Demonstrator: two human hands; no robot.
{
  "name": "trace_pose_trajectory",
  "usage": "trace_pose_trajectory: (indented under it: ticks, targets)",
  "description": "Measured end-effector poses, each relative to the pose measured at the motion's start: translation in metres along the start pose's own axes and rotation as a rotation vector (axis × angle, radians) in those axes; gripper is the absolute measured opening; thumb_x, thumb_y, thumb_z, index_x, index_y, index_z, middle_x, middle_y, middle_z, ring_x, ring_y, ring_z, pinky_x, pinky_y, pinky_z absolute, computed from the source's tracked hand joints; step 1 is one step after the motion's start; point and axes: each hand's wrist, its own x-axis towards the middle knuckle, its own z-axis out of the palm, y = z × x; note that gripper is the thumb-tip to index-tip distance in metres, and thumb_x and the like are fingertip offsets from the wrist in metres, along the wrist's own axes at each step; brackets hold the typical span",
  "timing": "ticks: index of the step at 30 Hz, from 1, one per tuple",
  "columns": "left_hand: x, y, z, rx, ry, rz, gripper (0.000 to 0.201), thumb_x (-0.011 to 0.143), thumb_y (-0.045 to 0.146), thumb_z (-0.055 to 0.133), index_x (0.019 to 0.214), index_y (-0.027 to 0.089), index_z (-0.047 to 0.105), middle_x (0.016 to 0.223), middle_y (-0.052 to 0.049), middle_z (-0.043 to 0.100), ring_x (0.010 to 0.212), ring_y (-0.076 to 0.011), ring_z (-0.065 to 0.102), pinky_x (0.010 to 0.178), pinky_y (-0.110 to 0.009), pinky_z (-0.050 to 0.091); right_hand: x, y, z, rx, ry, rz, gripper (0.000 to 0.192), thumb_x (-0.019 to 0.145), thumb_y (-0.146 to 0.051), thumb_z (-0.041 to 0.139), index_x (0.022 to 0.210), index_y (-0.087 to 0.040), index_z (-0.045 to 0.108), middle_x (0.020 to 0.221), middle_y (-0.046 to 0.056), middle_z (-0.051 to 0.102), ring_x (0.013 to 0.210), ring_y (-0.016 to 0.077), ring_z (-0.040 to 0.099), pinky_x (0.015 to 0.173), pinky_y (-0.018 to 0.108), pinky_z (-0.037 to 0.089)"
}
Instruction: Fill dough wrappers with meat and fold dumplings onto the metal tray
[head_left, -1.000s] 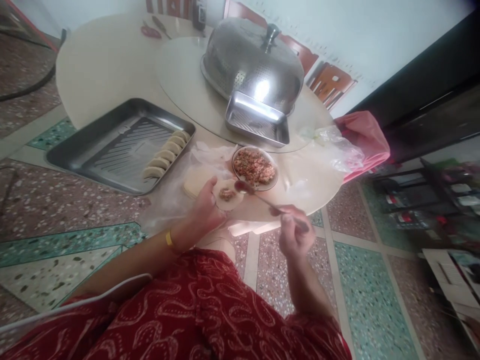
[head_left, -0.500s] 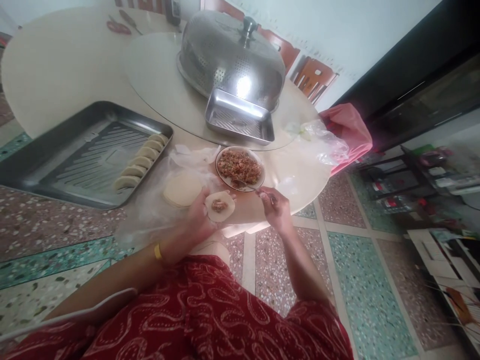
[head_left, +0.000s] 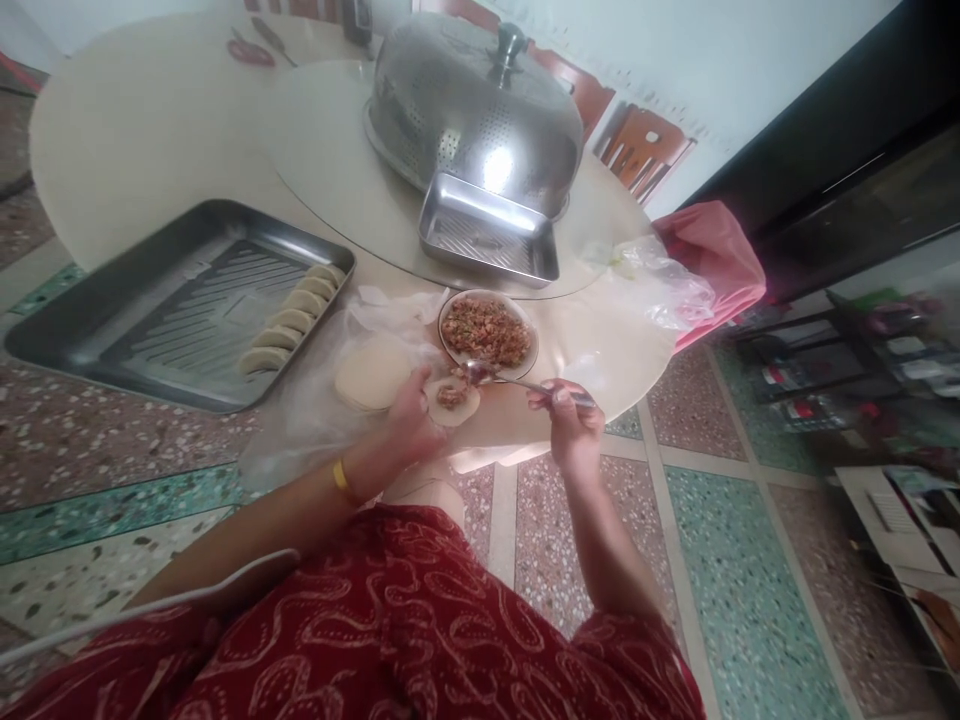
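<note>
Filling [head_left: 451,397] on pale wrapper [head_left: 464,410], spoon [head_left: 483,372] near

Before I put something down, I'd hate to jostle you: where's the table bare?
Bare: tabletop beyond the large tray, turntable left of the steel dome. Crowded: around the filling bowl, wrapper stack, left hand and right hand.

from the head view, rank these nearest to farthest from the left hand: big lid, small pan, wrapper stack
1. Wrapper stack, just left of the left hand
2. Small pan, ahead and to the right
3. Big lid, behind the small pan
</note>
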Motion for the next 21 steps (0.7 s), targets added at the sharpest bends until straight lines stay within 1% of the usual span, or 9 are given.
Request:
trace_pose_trajectory:
  ticks: [4, 7, 9, 11, 13, 15, 18, 21]
  targets:
    - [-0.006, 0.002, -0.008, -0.006, -0.020, -0.041, 0.051, 0.100, 0.039, 0.032, 0.127, 0.004, 0.057, 0.090, -0.015, 0.074, 0.083, -0.0250, 0.072, 0.077, -0.036, 0.060, -0.015, -0.001, 0.003, -0.051, -0.021, 0.007, 0.019, 0.087, -0.044, 0.066, 0.090, -0.026, 0.072, 0.079, 0.001, 0.074, 0.072, 0.0172, 0.070, 0.073, 0.035, 0.058]
    - [-0.014, 0.004, -0.013, 0.026, -0.045, -0.073, 0.057, 0.100, 0.043, 0.031, 0.130, 0.000, 0.055, 0.087, -0.017, 0.073, 0.081, -0.0268, 0.072, 0.076, -0.038, 0.060, -0.022, 0.001, 0.003, -0.120, -0.065, -0.041, 0.018, 0.088, -0.043, 0.065, 0.092, -0.027, 0.072, 0.082, 0.001, 0.075, 0.076, 0.0187, 0.071, 0.075, 0.036, 0.058]
    - [-0.019, 0.006, -0.015, 0.034, -0.074, -0.052, 0.058, 0.100, 0.042, 0.032, 0.131, -0.001, 0.054, 0.086, -0.016, 0.073, 0.080, -0.0258, 0.072, 0.076, -0.037, 0.059, -0.024, 0.000, 0.002, -0.169, -0.133, -0.129, 0.015, 0.090, -0.040, 0.063, 0.093, -0.028, 0.073, 0.086, 0.002, 0.076, 0.080, 0.0194, 0.072, 0.076, 0.036, 0.059]
    - [-0.024, 0.008, -0.014, 0.022, -0.108, -0.005, 0.057, 0.100, 0.040, 0.031, 0.133, 0.000, 0.053, 0.088, -0.016, 0.073, 0.082, -0.0244, 0.072, 0.079, -0.035, 0.059, -0.025, -0.004, 0.000, -0.208, -0.228, -0.242, 0.013, 0.091, -0.033, 0.062, 0.095, -0.030, 0.074, 0.090, 0.003, 0.076, 0.085, 0.0200, 0.072, 0.076, 0.037, 0.059]
    - [-0.027, 0.010, -0.014, 0.013, -0.142, 0.029, 0.057, 0.101, 0.040, 0.030, 0.133, 0.000, 0.054, 0.092, -0.017, 0.074, 0.085, -0.0240, 0.072, 0.080, -0.033, 0.058, -0.025, -0.011, -0.001, -0.247, -0.318, -0.343, 0.016, 0.092, -0.028, 0.060, 0.099, -0.032, 0.074, 0.093, 0.004, 0.077, 0.086, 0.0208, 0.072, 0.075, 0.039, 0.059]
    - [-0.030, 0.012, -0.014, 0.027, -0.177, 0.026, 0.058, 0.101, 0.042, 0.029, 0.133, 0.000, 0.054, 0.096, -0.018, 0.074, 0.089, -0.0248, 0.072, 0.082, -0.034, 0.057, -0.024, -0.019, 0.000, -0.286, -0.394, -0.420, 0.018, 0.092, -0.027, 0.059, 0.100, -0.033, 0.074, 0.093, 0.005, 0.078, 0.085, 0.0219, 0.073, 0.071, 0.040, 0.059]
    - [-0.035, 0.012, -0.015, 0.052, -0.223, 0.036, 0.059, 0.101, 0.042, 0.029, 0.132, 0.000, 0.055, 0.100, -0.019, 0.073, 0.095, -0.0254, 0.071, 0.086, -0.034, 0.056, -0.021, -0.031, 0.004, -0.313, -0.457, -0.499, 0.020, 0.091, -0.025, 0.059, 0.102, -0.033, 0.074, 0.092, 0.005, 0.078, 0.084, 0.0222, 0.073, 0.068, 0.039, 0.059]
    - [-0.041, 0.012, -0.015, 0.067, -0.252, 0.050, 0.058, 0.101, 0.043, 0.028, 0.130, 0.001, 0.056, 0.102, -0.018, 0.073, 0.099, -0.0257, 0.070, 0.088, -0.034, 0.056, -0.021, -0.039, 0.006, -0.284, -0.455, -0.526, 0.025, 0.091, -0.021, 0.059, 0.107, -0.035, 0.073, 0.094, 0.004, 0.078, 0.087, 0.0223, 0.073, 0.070, 0.039, 0.059]
